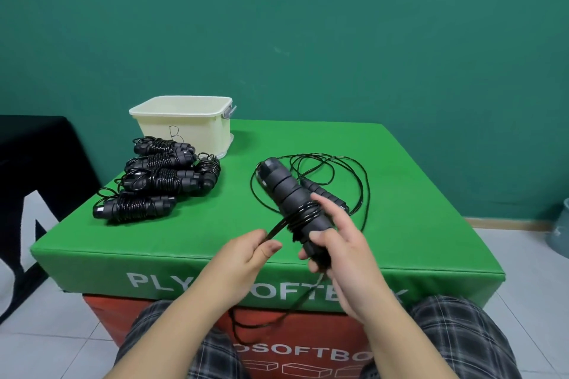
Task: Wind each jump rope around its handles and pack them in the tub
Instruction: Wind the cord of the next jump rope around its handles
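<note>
**Rope mid-wind above the green box**

Head view: right hand (341, 243) clasps the paired handles (289, 194) — left hand (246, 251) pinches the cord (277, 229) just beside. Wound ropes (160, 178) and tub (184, 123) lie beyond, left.

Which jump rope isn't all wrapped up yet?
The jump rope in the hands. Its cord still loops loose over the green box, while the bundles by the tub are fully wound.
</note>
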A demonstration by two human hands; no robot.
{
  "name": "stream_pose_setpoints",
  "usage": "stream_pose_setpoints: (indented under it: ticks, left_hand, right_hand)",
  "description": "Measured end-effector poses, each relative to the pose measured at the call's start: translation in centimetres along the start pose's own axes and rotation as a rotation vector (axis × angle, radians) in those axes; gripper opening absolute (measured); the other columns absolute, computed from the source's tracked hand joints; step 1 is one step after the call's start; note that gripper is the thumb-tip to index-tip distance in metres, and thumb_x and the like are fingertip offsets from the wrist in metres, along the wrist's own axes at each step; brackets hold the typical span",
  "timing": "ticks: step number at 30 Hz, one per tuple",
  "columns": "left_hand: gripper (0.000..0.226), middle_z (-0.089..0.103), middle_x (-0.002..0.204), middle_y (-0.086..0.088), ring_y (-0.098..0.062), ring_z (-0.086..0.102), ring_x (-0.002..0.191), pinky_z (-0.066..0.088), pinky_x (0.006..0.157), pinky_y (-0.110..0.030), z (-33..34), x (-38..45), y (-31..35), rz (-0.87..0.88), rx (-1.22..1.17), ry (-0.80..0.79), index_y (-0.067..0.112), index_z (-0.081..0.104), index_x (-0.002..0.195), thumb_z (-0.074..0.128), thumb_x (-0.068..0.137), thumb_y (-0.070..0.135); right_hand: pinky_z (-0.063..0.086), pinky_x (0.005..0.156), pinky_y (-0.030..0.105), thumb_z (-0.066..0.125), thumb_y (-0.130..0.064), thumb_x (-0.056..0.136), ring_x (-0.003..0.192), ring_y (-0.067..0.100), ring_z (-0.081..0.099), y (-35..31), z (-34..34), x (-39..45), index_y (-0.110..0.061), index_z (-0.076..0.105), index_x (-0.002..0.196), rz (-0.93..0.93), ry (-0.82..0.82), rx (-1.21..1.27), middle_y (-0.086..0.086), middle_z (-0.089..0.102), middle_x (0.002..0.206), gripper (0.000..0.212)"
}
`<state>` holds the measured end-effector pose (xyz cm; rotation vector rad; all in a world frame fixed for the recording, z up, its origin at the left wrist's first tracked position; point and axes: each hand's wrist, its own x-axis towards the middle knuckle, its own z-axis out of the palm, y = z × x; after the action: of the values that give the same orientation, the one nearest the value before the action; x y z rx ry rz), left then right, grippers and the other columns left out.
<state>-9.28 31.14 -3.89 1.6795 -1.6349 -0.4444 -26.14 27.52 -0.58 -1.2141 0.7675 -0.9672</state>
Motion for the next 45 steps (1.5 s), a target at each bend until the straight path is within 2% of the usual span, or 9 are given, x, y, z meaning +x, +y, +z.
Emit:
stream_pose_setpoints:
  ticks: [7, 13, 18, 20, 25, 28, 34, 39, 45]
  left_hand:
    - [0.074, 0.051, 0.057, 0.022, 0.002, 0.038, 0.051, 0.031, 0.052, -0.015, -0.1, 0.1, 0.7, 0.052, -0.481, 0.042, 0.034, 0.055, 0.104, 0.04, 0.061, 0.092]
    - [0.049, 0.048, 0.051, 0.007, -0.005, 0.024, 0.042, 0.02, 0.041, -0.015, -0.2, 0.3, 1.6, -0.064, -0.661, 0.065, 0.02, 0.068, 0.082, 0.062, 0.067, 0.066]
    - [0.04, 0.062, 0.066, -0.009, -0.013, 0.051, 0.043, 0.05, 0.066, -0.04, -0.5, -0.3, 2.7, -0.142, -0.657, 0.149, 0.007, 0.064, 0.08, 0.065, 0.081, 0.046]
    - [0.018, 0.064, 0.056, 0.0, -0.01, 0.055, 0.046, 0.051, 0.062, -0.024, -0.3, -0.2, 2.6, -0.187, -0.62, 0.225, 0.005, 0.065, 0.083, 0.059, 0.088, 0.022]
    - [0.021, 0.057, 0.051, 0.01, -0.002, 0.043, 0.048, 0.034, 0.05, -0.017, -0.4, 0.1, 2.5, -0.183, -0.521, 0.323, 0.018, 0.066, 0.065, 0.066, 0.08, 0.032]
    - [0.029, 0.046, 0.047, 0.009, -0.006, 0.033, 0.047, 0.027, 0.049, -0.022, -0.6, 0.3, 2.5, -0.182, -0.437, 0.363, 0.016, 0.062, 0.059, 0.07, 0.077, 0.037]
    - [0.02, 0.05, 0.05, 0.011, -0.005, 0.041, 0.05, 0.033, 0.052, -0.026, -0.4, -0.1, 3.1, -0.025, -0.136, 0.29, 0.024, 0.064, 0.07, 0.064, 0.086, 0.037]
    - [0.039, 0.069, 0.102, 0.015, -0.001, 0.061, 0.092, 0.047, 0.081, -0.025, -0.4, -0.3, 3.4, 0.183, -0.021, 0.2, 0.027, 0.064, 0.119, 0.042, 0.091, 0.042]
    - [0.029, 0.046, 0.056, 0.016, -0.006, 0.038, 0.052, 0.028, 0.053, -0.025, -0.8, -0.1, 1.6, 0.101, -0.067, 0.137, 0.026, 0.061, 0.095, 0.039, 0.094, 0.044]
  right_hand:
    - [0.034, 0.039, 0.024, 0.034, -0.003, 0.096, 0.05, 0.023, 0.051, -0.3, 0.5, -0.4, -0.022, 0.054, 0.12, 0.096, -0.12, 0.223, 0.017, 0.066, 0.086, 0.036]
    - [0.036, 0.037, 0.023, 0.028, -0.018, 0.099, 0.049, 0.025, 0.054, 0.1, 0.6, -0.3, -0.01, 0.051, 0.122, 0.126, -0.178, 0.29, 0.026, 0.068, 0.094, 0.034]
    - [0.052, 0.083, 0.035, 0.039, -0.024, 0.098, 0.098, 0.014, 0.066, 0.9, 0.3, 0.7, -0.051, 0.055, 0.117, -0.012, -0.034, -0.106, -0.007, 0.068, 0.115, 0.037]
    - [0.041, 0.1, 0.019, 0.039, -0.018, 0.101, 0.113, -0.006, 0.053, 0.7, 0.2, 0.9, -0.06, 0.05, 0.114, -0.165, -0.02, -0.364, -0.021, 0.057, 0.122, 0.045]
    - [0.025, 0.092, -0.004, 0.051, -0.025, 0.098, 0.111, -0.03, 0.034, 0.9, 0.3, 1.1, -0.055, 0.032, 0.124, -0.261, -0.088, -0.61, -0.035, 0.039, 0.124, 0.044]
    - [0.026, 0.09, -0.005, 0.072, -0.038, 0.081, 0.11, -0.032, 0.031, 1.2, 0.3, 1.0, -0.047, 0.018, 0.141, -0.232, -0.142, -0.7, -0.033, 0.033, 0.126, 0.081]
    - [0.036, 0.092, 0.02, 0.067, -0.027, 0.082, 0.118, 0.005, 0.044, 1.3, 0.3, 1.4, -0.028, 0.023, 0.15, -0.24, 0.036, -0.911, -0.011, 0.037, 0.133, 0.081]
    - [0.05, 0.081, 0.032, 0.064, -0.021, 0.084, 0.09, 0.009, 0.061, 0.7, -0.2, 1.2, -0.051, 0.039, 0.114, -0.235, 0.065, -0.669, -0.017, 0.061, 0.107, 0.049]
    - [0.057, 0.06, 0.041, 0.066, -0.01, 0.086, 0.069, 0.024, 0.067, 0.4, -0.3, 1.2, -0.038, 0.05, 0.108, -0.12, 0.094, -0.257, 0.002, 0.065, 0.092, 0.039]
